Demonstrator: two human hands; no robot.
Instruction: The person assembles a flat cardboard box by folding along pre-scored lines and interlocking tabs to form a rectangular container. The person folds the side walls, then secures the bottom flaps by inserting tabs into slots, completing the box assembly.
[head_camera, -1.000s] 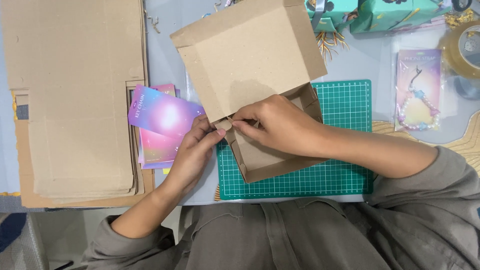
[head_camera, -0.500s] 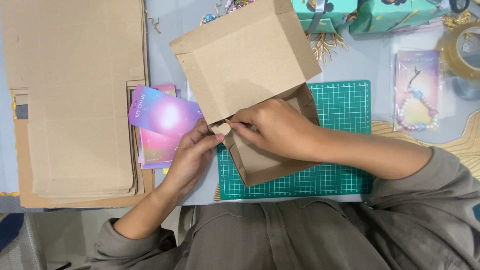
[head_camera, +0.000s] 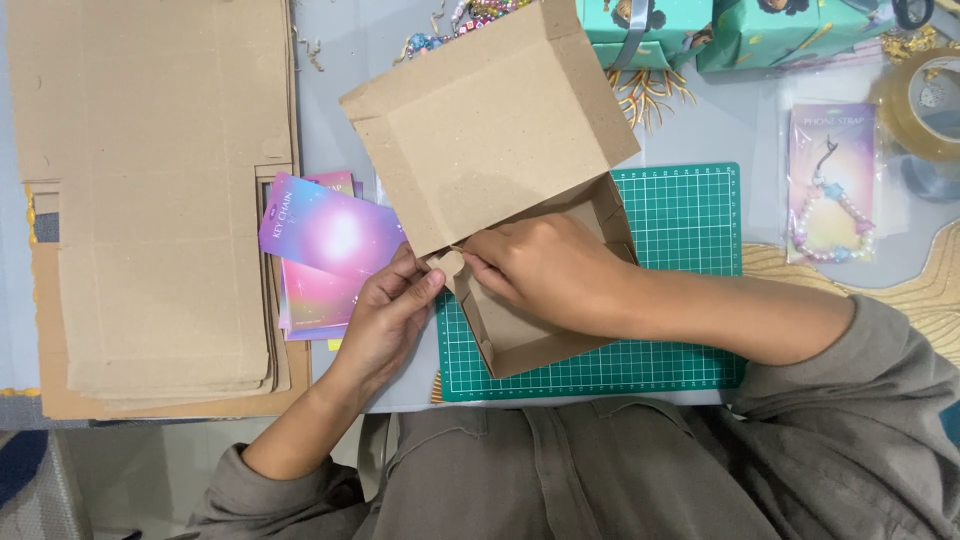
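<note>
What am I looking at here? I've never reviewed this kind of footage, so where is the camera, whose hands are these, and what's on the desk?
There is no machine here. The single view comes from a camera worn on a person's head, looking down at their own two bare hands and grey-sleeved arms.

Both hands work on a brown cardboard box with its lid standing open, set on a green cutting mat. The left hand pinches a small cardboard flap at the box's near-left corner, and the right hand reaches over the box to press the same corner.

Left of the box lie colourful printed cards and a stack of flat cardboard sheets. At the far edge are teal wrapped parcels, and at right a packaged beaded strap and a roll of tape.
</note>
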